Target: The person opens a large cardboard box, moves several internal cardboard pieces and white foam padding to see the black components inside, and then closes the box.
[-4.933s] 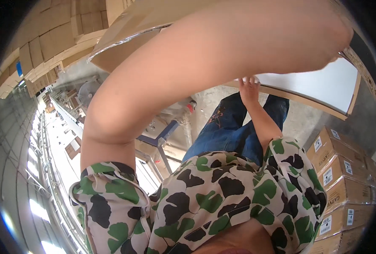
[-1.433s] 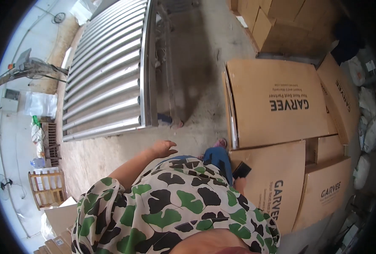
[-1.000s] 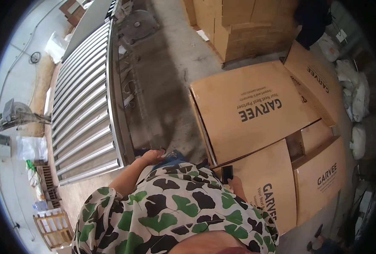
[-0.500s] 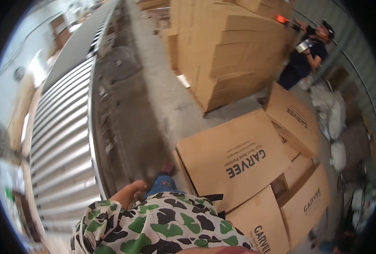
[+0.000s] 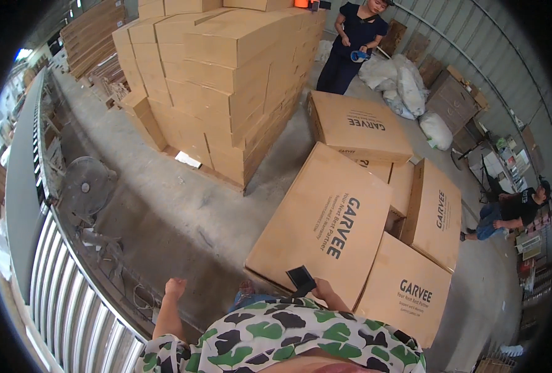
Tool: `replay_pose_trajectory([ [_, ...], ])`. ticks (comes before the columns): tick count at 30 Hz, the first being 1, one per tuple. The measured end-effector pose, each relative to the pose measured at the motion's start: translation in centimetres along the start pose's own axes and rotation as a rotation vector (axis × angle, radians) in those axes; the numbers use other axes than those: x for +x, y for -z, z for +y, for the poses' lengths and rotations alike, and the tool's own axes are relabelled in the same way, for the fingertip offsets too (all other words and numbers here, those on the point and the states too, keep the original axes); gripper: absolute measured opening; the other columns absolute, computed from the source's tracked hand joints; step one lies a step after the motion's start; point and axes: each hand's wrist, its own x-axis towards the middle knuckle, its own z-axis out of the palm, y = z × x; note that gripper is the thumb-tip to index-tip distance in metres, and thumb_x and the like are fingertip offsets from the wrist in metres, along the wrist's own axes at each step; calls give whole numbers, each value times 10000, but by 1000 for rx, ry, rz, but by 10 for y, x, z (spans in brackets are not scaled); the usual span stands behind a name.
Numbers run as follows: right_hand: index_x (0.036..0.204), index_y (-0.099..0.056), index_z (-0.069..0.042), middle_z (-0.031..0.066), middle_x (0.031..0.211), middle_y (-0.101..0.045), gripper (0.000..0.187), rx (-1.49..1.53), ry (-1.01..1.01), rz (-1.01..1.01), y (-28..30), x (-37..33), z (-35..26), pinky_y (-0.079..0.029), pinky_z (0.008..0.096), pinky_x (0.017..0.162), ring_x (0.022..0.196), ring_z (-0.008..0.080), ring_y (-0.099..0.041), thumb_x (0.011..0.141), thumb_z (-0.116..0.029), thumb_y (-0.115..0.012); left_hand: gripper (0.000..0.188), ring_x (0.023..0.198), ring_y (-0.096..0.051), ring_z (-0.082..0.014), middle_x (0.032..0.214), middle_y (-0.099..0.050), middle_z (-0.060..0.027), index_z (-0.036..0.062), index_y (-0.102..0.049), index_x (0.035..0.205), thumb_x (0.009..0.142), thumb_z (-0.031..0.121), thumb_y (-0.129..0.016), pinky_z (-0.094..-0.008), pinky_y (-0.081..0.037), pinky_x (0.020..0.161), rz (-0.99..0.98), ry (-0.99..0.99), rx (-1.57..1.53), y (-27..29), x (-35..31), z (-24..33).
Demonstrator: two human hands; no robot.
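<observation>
My left hand (image 5: 175,286) hangs over the floor between the roller conveyor and the boxes, its fingers curled in with nothing showing in them. In my right hand (image 5: 323,290), close to my body, is a black flat object with a squarish end (image 5: 300,278); its kind is not clear. Just beyond that hand lies a large brown carton (image 5: 307,217) with dark print, the biggest of a group. Beside it are another carton (image 5: 406,304) at the near right, a tilted carton (image 5: 436,214) further right, and one (image 5: 363,124) behind.
A roller conveyor (image 5: 71,292) runs along the left, with a round floor fan (image 5: 86,186) beside it. A tall stack of brown boxes (image 5: 207,87) stands ahead. One person (image 5: 354,43) stands behind the cartons holding a blue item; another person (image 5: 512,208) is at the far right.
My view has swung to the right, bringing more of the cartons and the second person into sight. My right hand with the black object has come into view; my left hand reaches further out.
</observation>
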Motion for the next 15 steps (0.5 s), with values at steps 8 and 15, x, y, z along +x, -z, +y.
replay_pose_trajectory([
  [8,837,-627,-35,219,811,-628,340,91,-14,86,-36,45,-16,-474,464,702,802,403,-593,778,-366,-579,443,938,-600,-337,960,-642,-163,80,-667,935,799,477,-527,-414,-472,841,-426,-341,318,-40,1,17],
  [15,682,-640,26,152,603,-630,348,590,-841,-8,-87,-21,102,-521,355,445,457,233,-619,762,-312,-648,478,942,-596,-335,927,-648,-159,113,-671,958,817,530,-484,-411,-453,868,-400,-483,286,3,20,148],
])
